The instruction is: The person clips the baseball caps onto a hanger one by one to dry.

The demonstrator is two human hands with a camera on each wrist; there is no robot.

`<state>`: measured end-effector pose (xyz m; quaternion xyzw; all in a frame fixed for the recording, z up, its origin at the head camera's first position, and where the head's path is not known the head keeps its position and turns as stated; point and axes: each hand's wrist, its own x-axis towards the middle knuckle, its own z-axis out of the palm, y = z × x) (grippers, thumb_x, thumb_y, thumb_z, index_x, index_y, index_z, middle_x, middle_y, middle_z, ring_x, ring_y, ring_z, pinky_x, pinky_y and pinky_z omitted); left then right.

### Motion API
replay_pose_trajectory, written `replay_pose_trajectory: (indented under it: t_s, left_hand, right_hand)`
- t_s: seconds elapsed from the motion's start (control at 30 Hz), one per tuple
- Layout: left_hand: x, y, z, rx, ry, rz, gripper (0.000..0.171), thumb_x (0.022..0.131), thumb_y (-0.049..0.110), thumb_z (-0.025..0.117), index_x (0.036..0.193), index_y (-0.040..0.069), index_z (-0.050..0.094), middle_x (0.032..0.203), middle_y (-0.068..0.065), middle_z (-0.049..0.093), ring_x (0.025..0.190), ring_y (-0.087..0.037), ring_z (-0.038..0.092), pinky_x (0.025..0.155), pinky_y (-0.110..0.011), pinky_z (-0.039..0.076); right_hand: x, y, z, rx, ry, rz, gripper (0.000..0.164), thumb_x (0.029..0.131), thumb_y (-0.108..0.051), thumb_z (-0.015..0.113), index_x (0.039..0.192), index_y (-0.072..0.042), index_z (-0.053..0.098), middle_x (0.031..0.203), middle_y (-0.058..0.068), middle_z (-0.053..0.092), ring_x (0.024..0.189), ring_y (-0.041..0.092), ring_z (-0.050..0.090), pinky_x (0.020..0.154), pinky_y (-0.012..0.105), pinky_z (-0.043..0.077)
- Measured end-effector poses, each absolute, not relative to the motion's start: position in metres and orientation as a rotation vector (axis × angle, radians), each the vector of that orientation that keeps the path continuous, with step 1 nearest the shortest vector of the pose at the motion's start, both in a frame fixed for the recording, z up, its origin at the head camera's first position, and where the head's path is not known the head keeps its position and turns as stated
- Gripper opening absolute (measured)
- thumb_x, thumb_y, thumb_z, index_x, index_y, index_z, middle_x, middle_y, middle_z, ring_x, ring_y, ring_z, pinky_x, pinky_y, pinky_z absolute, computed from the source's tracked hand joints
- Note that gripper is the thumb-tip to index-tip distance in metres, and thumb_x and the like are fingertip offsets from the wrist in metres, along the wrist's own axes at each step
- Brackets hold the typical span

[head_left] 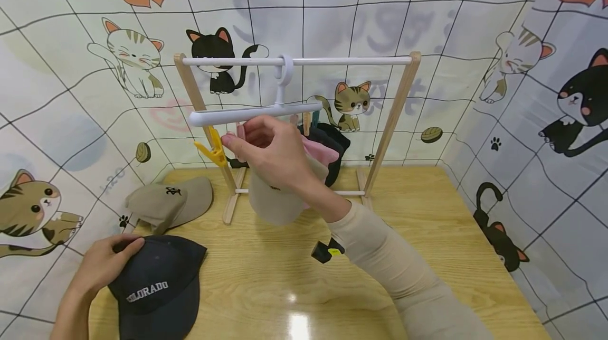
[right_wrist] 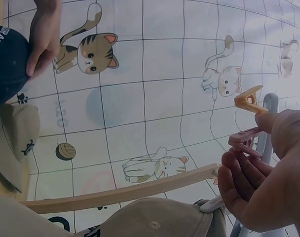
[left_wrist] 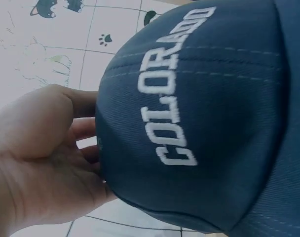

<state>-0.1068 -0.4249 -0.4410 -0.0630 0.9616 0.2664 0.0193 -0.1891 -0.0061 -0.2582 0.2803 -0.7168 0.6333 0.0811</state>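
Observation:
My left hand (head_left: 106,261) grips a navy baseball cap (head_left: 159,276) by the back of its crown, thumb over the top. White COLORADO lettering marks the cap's front in the left wrist view. Up at the white clip hanger (head_left: 233,116), my right hand (head_left: 277,155) pinches a pink clip (right_wrist: 243,140) between thumb and fingers. Beside that clip, toward the hanger's left end, hangs a yellow clip (head_left: 214,150). A beige cap (head_left: 273,202) hangs beneath the hanger, partly hidden by my right hand and forearm.
A wooden rack with a white top rod (head_left: 351,60) carries the hanger. Behind the beige cap hang a pink cap (head_left: 323,151) and a black cap (head_left: 338,139). On the wooden table (head_left: 418,224), a khaki cap (head_left: 166,202) lies at the left, beside the rack's foot.

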Motion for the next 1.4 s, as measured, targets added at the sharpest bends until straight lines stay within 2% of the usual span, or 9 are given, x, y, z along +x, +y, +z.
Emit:
replay_pose_trajectory:
  t_s: [0.17,0.3,0.4,0.6,0.7,0.83,0.93,1.17,1.4]
  left_hand:
    - [-0.108,-0.416,-0.437,-0.091,3.041,0.811,0.052,0.104,0.046,0.059,0.127,0.001,0.069,0.126,-0.031,0.068,0.108,-0.048,0.067,0.078,-0.047,0.055]
    - [-0.111,-0.409,-0.434,-0.010,3.078,0.776,0.046,0.103,0.044,0.063,0.122,0.004,0.072,0.118,-0.024,0.073,0.099,-0.036,0.071,0.073,-0.035,0.052]
    - [-0.113,-0.405,-0.431,0.052,3.073,0.771,0.042,0.103,0.043,0.062,0.119,0.005,0.073,0.116,-0.021,0.075,0.094,-0.027,0.071,0.072,-0.037,0.054]
    - [-0.118,-0.392,-0.427,0.152,3.020,0.856,0.028,0.105,0.040,0.060,0.109,0.015,0.073,0.097,-0.005,0.073,0.079,-0.003,0.062,0.067,-0.026,0.048]
    - [-0.120,-0.386,-0.425,0.218,3.014,0.898,0.022,0.106,0.037,0.060,0.103,0.019,0.071,0.090,0.000,0.069,0.076,-0.001,0.059,0.066,-0.025,0.047]
    - [-0.123,-0.378,-0.422,0.288,3.032,0.923,0.017,0.105,0.035,0.061,0.105,0.024,0.073,0.096,0.002,0.072,0.082,0.001,0.061,0.070,-0.025,0.050]
    - [-0.125,-0.370,-0.420,0.327,3.031,0.931,0.015,0.105,0.035,0.062,0.108,0.028,0.074,0.099,0.003,0.073,0.084,0.001,0.063,0.072,-0.025,0.051]
    - [-0.132,-0.351,-0.414,0.434,3.003,0.979,0.011,0.104,0.033,0.063,0.107,0.031,0.073,0.096,0.008,0.073,0.083,-0.001,0.065,0.072,-0.025,0.052]
    - [-0.139,-0.337,-0.410,0.514,3.017,0.975,0.011,0.103,0.034,0.065,0.109,0.036,0.073,0.102,0.012,0.074,0.093,0.000,0.066,0.078,-0.024,0.053]
  right_hand:
    - [-0.189,-0.006,-0.259,0.816,-2.135,1.897,0.027,0.088,-0.033,0.084,0.102,-0.015,0.071,0.089,-0.002,0.077,0.079,0.013,0.074,0.074,0.034,0.063]
    - [-0.188,-0.006,-0.258,0.809,-2.130,1.910,0.025,0.088,-0.032,0.084,0.101,-0.014,0.071,0.089,0.000,0.077,0.078,0.013,0.074,0.073,0.032,0.062]
    - [-0.188,-0.006,-0.258,0.825,-2.127,1.915,0.024,0.089,-0.030,0.083,0.101,-0.013,0.071,0.090,0.002,0.077,0.079,0.013,0.074,0.073,0.031,0.062]
    - [-0.190,-0.005,-0.259,0.849,-2.138,1.906,0.021,0.091,-0.031,0.080,0.101,-0.014,0.072,0.088,0.002,0.076,0.078,0.015,0.073,0.072,0.030,0.061]
    - [-0.190,-0.004,-0.259,0.861,-2.144,1.898,0.021,0.092,-0.032,0.079,0.101,-0.014,0.072,0.087,0.001,0.075,0.079,0.020,0.073,0.072,0.031,0.060]
    - [-0.191,-0.004,-0.259,0.871,-2.158,1.886,0.021,0.093,-0.033,0.079,0.101,-0.015,0.072,0.086,0.001,0.075,0.080,0.023,0.073,0.073,0.032,0.060]
    - [-0.190,-0.004,-0.258,0.867,-2.169,1.882,0.021,0.093,-0.034,0.079,0.101,-0.016,0.073,0.085,0.000,0.075,0.079,0.021,0.073,0.073,0.031,0.060]
    - [-0.189,-0.004,-0.256,0.887,-2.153,1.895,0.022,0.094,-0.034,0.077,0.102,-0.015,0.072,0.080,0.002,0.072,0.076,0.026,0.071,0.069,0.029,0.056]
    - [-0.190,-0.003,-0.257,0.919,-2.152,1.855,0.024,0.095,-0.035,0.076,0.105,-0.014,0.073,0.077,0.002,0.072,0.072,0.017,0.070,0.072,0.029,0.055]
